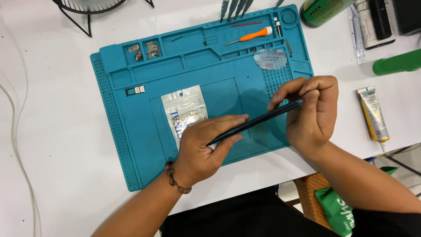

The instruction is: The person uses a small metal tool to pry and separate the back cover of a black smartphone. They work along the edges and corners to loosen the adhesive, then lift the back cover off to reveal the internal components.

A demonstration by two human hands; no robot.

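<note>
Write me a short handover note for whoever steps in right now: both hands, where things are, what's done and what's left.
Left hand: grip on the lower end of the thin dark phone, held edge-on above the blue mat.
Right hand: fingertips pinch the phone's upper end.
On the mat: clear foil pouch, orange screwdriver, small metal parts in the top compartments, which suggests some disassembly is done.
Glue tube lies right of the mat.
Left: cannot tell from this view.

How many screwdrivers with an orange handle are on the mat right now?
1: the orange-handled screwdriver lies in the top tray of the blue mat, beyond both hands. Others may be hidden.
</note>
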